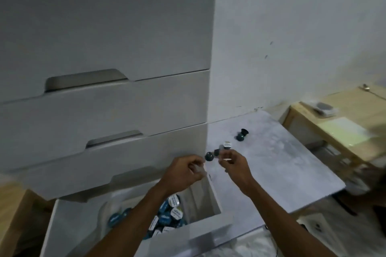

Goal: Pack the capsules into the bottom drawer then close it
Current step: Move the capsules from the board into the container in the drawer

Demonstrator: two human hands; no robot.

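Observation:
The bottom drawer (200, 236) of a white drawer unit is pulled open. Inside it, several blue capsules with white lids (169, 215) lie in a clear plastic bag. More dark blue capsules sit on a low grey board to the right: a pair at the back (242, 134), one with its white lid up (227, 145) and one near the unit's corner (209, 156). My right hand (235, 165) pinches at a capsule (217, 152) in this group. My left hand (186, 171) is curled above the drawer's right side around something pale and blurred.
Three shut drawers (104, 110) rise above the open one. The grey board (282, 162) runs right to a low wooden table (338, 127) holding papers and small items. A white wall stands behind. White plastic sheeting (261, 244) lies on the floor in front.

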